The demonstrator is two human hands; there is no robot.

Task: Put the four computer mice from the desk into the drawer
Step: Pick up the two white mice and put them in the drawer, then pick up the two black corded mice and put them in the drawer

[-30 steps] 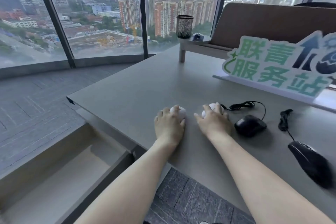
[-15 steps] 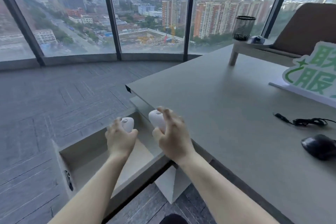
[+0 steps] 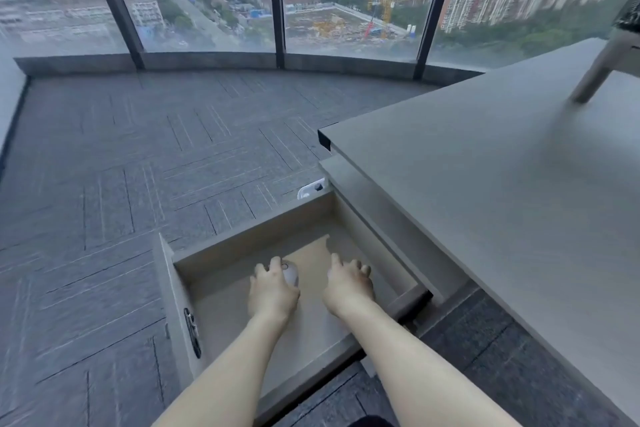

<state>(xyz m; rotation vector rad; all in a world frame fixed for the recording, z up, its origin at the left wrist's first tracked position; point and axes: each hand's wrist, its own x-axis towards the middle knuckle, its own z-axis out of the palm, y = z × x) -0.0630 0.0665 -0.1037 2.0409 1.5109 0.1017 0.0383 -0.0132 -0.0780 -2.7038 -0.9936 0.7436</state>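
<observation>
Hands sit low inside the open drawer (image 3: 221, 291), and this head view is the only one. The left hand (image 3: 273, 291) cups a white mouse (image 3: 290, 274), fingers curled over its top and left side; the mouse shows past the hand's right edge, its long axis running away from the person toward the drawer's far wall. It lies near the middle of the drawer floor, though whether it already rests on the floor or hangs just above I cannot tell. The right hand (image 3: 348, 284) is beside it, toward the drawer's counter-side wall, fingers bent downward in a cupped grip. Nothing white shows under that palm, so whether this grip is clamped on a second mouse or empty I cannot tell.

My judgement: the coming move is a release and lift. The counter (image 3: 485, 184) rises to the right of both hands, so the right hand is the nearer one for reaching back up. No other mice are in view on the visible stretch of the counter.
</observation>
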